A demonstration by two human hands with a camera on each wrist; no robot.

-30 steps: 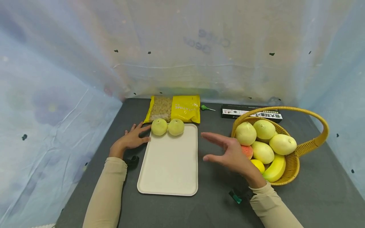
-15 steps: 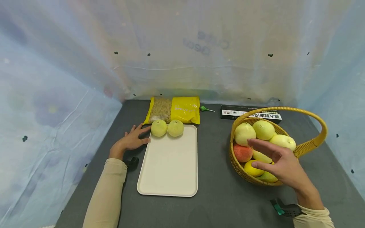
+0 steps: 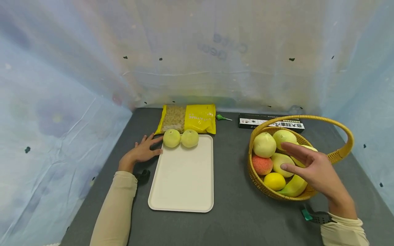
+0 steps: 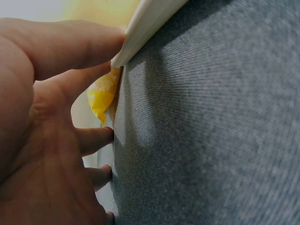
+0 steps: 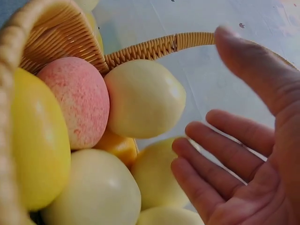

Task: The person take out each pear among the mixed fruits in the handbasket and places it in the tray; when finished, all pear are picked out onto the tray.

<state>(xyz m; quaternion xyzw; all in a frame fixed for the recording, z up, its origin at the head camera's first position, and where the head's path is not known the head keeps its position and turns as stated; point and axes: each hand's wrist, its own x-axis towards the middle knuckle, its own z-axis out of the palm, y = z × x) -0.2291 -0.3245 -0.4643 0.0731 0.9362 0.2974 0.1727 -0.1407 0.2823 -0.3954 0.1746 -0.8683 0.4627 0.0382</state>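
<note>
Rightward from beside the tray (image 3: 184, 181), the right hand (image 3: 317, 169) has moved over the fruit basket (image 3: 254, 179), fingers extended, grasping nothing; the left hand (image 3: 140, 151), spread, touches the tray's rim beside two round fruits (image 3: 189, 138).

Soft light, seemingly from above, falls across my table (image 3: 234, 218); in my right wrist view, the basket rim (image 5: 4, 126) at left is out of focus.

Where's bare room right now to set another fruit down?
Free: most of the tray, nearer than the two green fruits; also the tabletop between tray and basket. Crowded: the tray's far end, where those fruits sit near the yellow bag, and the basket, heaped with assorted fruit.
</note>
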